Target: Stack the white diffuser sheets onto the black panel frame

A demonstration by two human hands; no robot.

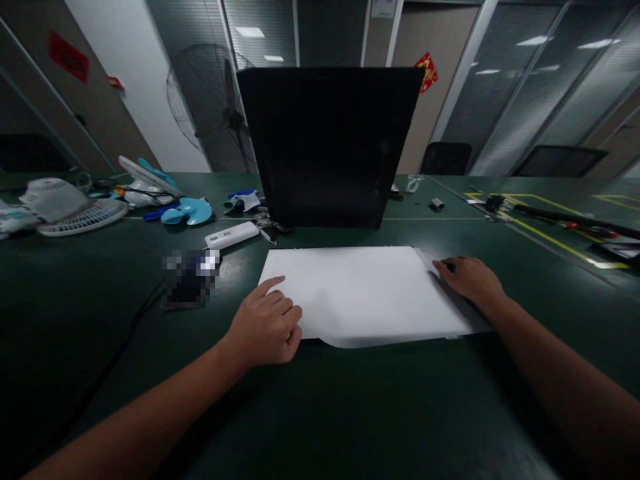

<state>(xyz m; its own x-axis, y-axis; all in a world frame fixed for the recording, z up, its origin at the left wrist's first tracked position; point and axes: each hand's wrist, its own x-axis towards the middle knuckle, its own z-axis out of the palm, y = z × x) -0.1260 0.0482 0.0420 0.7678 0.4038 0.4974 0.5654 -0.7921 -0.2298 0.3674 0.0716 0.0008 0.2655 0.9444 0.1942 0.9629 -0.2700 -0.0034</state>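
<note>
A large white sheet [355, 293] lies flat on the dark green table [350, 413], its near edge curling slightly. My left hand [267, 323] rests on the sheet's left side, index finger stretched towards the upper left corner and the other fingers curled, with nothing seen in it. At the right edge, my right hand [470, 277] pinches the sheet's lifted side between thumb and fingers. Behind the sheet stands a large black panel [330, 147], upright.
White fan parts [83, 213] and a blue fan blade [187, 211] lie at the left. A white power strip [233, 235] and a pixelated dark object [193, 279] are nearer. A small grey piece [437, 205] and a black rod [575, 217] lie at the right.
</note>
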